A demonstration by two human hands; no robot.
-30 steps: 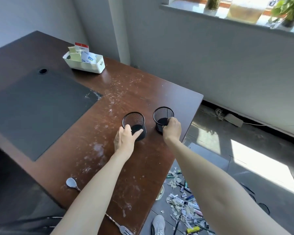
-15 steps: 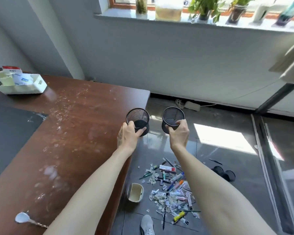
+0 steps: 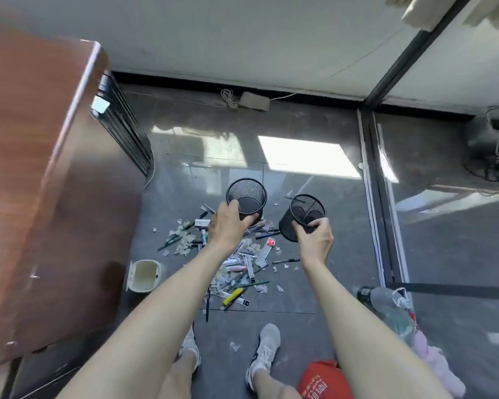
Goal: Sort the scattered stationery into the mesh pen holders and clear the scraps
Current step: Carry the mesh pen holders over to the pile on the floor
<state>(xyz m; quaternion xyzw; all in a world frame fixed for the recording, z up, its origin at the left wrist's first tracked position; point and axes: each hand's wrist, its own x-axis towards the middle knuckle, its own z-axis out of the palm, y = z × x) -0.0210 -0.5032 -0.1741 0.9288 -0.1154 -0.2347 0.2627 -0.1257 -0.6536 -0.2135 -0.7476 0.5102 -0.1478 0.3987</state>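
Grey glossy floor tiles [image 3: 314, 283] spread below. Over them the left hand [image 3: 226, 227] grips the rim of one black round mesh pen holder [image 3: 252, 190]. The right hand [image 3: 314, 240] pinches the rim of a second, tilted black mesh holder [image 3: 307, 207]. Both holders look empty. Underneath lies one heap of pens, tubes and paper scraps [image 3: 242, 263], near one small cream bin [image 3: 144, 276] beside the brown wooden desk [image 3: 41, 168].

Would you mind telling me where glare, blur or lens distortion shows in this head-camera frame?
Head view, centre: sunlight glares as a white patch on the glossy floor; head view, left: the desk is smeared by motion blur; head view, right: the wide-angle lens bows the floor rail; the left pen holder, right pen holder and stationery pile are fairly sharp.
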